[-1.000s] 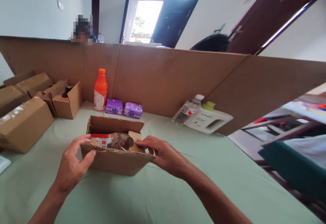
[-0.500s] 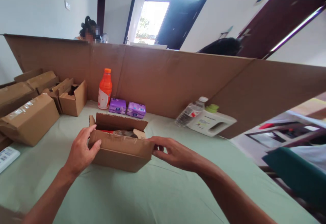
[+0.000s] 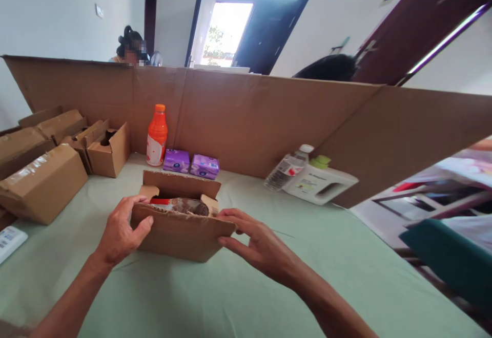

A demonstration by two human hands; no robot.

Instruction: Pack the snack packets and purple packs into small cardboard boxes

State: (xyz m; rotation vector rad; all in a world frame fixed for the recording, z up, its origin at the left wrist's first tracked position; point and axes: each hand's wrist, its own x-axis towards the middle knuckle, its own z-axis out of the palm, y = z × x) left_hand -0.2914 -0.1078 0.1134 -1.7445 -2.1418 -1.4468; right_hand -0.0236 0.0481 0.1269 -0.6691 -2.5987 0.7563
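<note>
A small cardboard box [image 3: 175, 241] stands on the green cloth in front of me with its top flaps raised. Inside lie a red-topped item [image 3: 159, 202] and something brown in clear wrapping [image 3: 189, 206], both only partly visible. My left hand [image 3: 120, 231] grips the box's left front corner, thumb on the front flap and fingers over the edge. At the right front corner my right hand [image 3: 251, 233] pinches that same flap, thumb outside and fingers behind it.
Behind the box stand an orange bottle [image 3: 157, 138] and two purple packs [image 3: 176, 161]. A clear bottle [image 3: 286, 171] leans by a white jug [image 3: 319, 184]. Several cardboard boxes [image 3: 49, 187] fill the left side. A cardboard partition [image 3: 246, 118] spans the back; a person [image 3: 130, 46] is beyond.
The front flap has swung up toward me, showing more of the contents. My right hand has moved from the box's right edge to grasp the flap's corner.
</note>
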